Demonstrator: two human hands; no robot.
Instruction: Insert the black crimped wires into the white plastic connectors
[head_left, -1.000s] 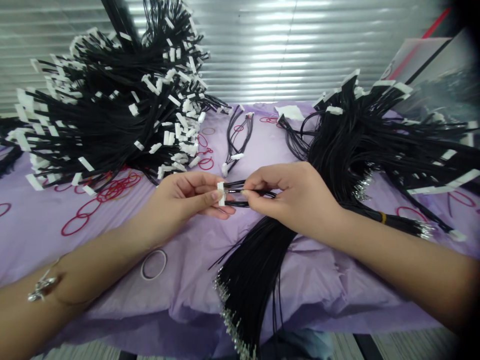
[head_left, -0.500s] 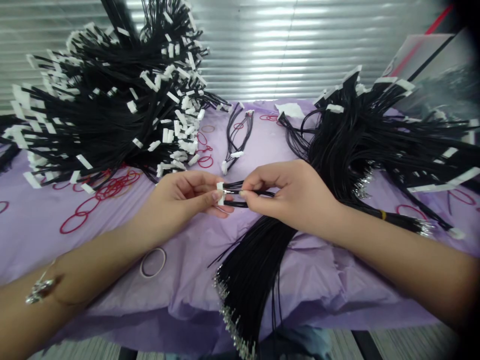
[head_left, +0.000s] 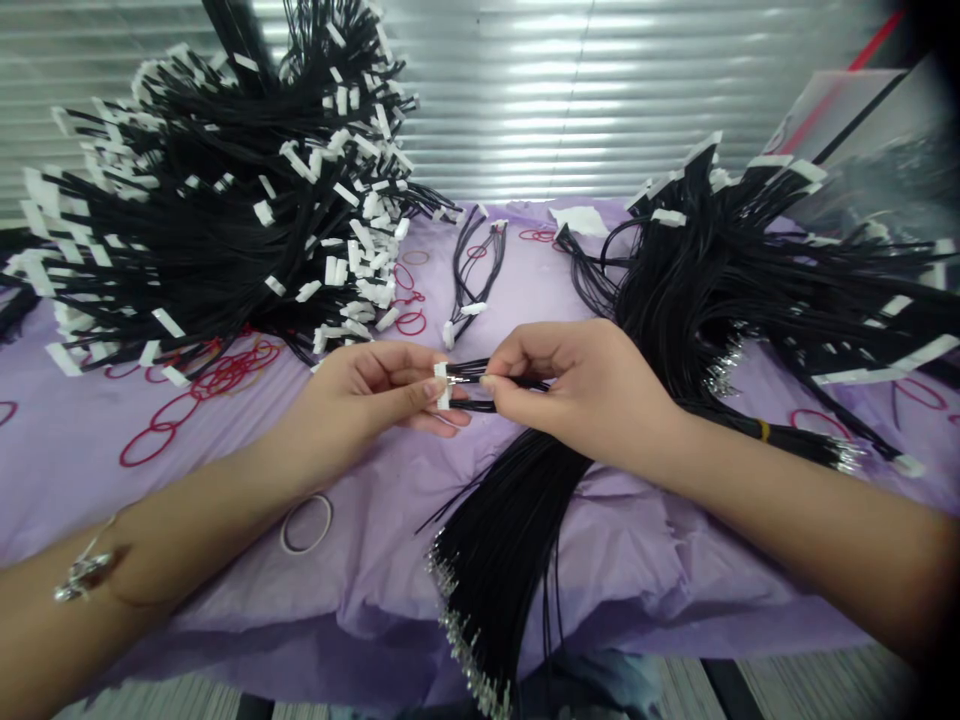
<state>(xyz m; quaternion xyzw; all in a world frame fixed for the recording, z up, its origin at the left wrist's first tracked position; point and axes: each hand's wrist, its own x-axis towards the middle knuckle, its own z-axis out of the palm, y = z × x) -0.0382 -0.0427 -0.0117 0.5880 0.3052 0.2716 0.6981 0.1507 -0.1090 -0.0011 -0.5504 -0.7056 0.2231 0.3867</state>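
Between thumb and fingers my left hand (head_left: 394,390) pinches a small white connector housing (head_left: 442,386), held upright. Several black wires run from the housing toward the right. My right hand (head_left: 574,385) is closed in a pinch on a black wire (head_left: 474,379), whose silvery metal terminal lies at the housing's right face. How deep the terminal sits I cannot tell. Below my right hand a thick bundle of black wires (head_left: 517,540) fans down the cloth, with bare metal terminals (head_left: 465,640) at its lower end.
A large heap of black cables with white connectors (head_left: 217,220) fills the left back. Another cable pile (head_left: 690,260) lies at the right. Red rubber bands (head_left: 225,375) and a pale ring (head_left: 306,525) rest on the purple cloth (head_left: 375,590). One small cable (head_left: 478,275) lies behind my hands.
Both hands stay nearly in place. The connector housing has shifted very slightly to the right, and the pinched wire's terminal still lies at its face.
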